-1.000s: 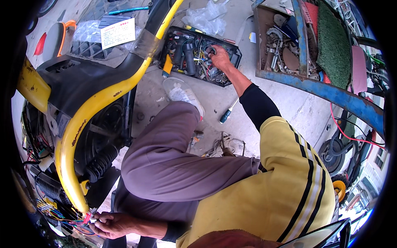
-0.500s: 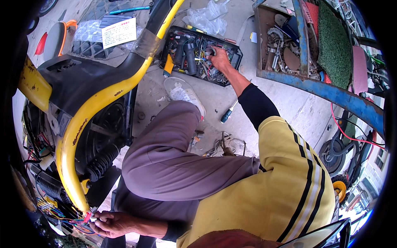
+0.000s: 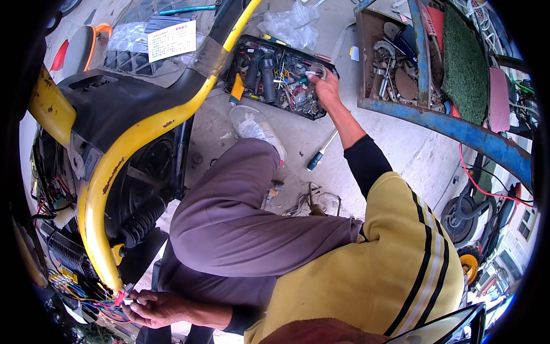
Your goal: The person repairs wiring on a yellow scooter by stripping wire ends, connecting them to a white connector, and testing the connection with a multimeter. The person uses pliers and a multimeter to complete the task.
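My left hand point(image 3: 150, 309) pinches a small white connector point(image 3: 129, 299) at the bottom left, beside a red piece and a bundle of coloured wires point(image 3: 91, 302) under the yellow frame tube point(image 3: 94, 229) of a scooter. My right hand point(image 3: 327, 90) is closed in a pinch at the right end of a black toolbox point(image 3: 295, 112), on a pale, greyish item too small to name. The box holds dark cylinders point(image 3: 267, 77), loose wires and small tools, with a yellow-handled tool point(image 3: 237, 89) at its left end.
A screwdriver point(image 3: 314, 160) lies on the concrete by my shoe point(image 3: 255, 129). At the right stand a blue metal frame point(image 3: 475, 140) with a tray of metal parts point(image 3: 366, 74), and a green mat point(image 3: 464, 92). Plastic bags point(image 3: 292, 26) and a printed card point(image 3: 172, 43) lie at the back.
My right hand has shifted to the right within the toolbox, and a pale item now shows at its fingertips. My left hand stays at the connector.
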`<state>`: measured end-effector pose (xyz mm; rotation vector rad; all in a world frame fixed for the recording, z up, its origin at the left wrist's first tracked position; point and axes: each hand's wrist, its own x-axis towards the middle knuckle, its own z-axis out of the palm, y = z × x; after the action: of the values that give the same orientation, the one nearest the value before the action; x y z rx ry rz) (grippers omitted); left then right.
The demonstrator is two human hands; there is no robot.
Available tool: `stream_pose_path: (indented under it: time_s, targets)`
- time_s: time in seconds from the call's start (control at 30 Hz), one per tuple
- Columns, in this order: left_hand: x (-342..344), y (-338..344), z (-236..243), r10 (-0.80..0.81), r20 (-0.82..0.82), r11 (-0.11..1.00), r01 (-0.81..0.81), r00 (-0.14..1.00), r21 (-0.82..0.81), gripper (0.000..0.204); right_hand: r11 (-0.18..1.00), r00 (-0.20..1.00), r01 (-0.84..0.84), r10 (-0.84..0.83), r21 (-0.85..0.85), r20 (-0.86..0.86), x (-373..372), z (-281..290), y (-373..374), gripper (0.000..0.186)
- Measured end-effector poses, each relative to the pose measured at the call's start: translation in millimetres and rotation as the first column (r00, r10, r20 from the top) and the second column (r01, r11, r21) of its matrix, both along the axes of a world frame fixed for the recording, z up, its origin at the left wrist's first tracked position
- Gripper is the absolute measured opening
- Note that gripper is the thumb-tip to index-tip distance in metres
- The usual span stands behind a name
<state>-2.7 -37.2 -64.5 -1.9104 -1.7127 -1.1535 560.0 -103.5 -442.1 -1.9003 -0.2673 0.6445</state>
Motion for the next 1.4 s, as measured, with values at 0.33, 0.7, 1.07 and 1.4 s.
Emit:
stream_pose_path:
  time_s: [0.33, 0.7, 1.07, 1.4]
  targets:
    - [-9, 4, -4, 0.034, -0.270, 0.999, -0.022, 0.962, 0.047, 0.014, 0.991, 0.947, 0.119, -0.092, 0.068, -0.309, -7, 36, -37, 0.031]
    - [-7, 13, -4, -0.024, -0.238, 0.999, 0.034, 0.971, 0.039, 0.012, 0.785, 0.809, -0.374, 0.537, -0.494, 0.240, -23, 33, -48, 0.031]
    - [-3, 4, 5, -0.032, -0.209, 0.998, 0.041, 0.977, 0.038, 0.016, 0.700, 0.674, -0.455, 0.675, -0.551, 0.300, -60, 7, 21, 0.046]
    - [0, 13, -3, -0.093, -0.008, 0.995, 0.093, 0.996, 0.021, 0.021, 0.565, 0.594, -0.536, 0.780, -0.627, 0.195, -49, 38, -17, 0.045]
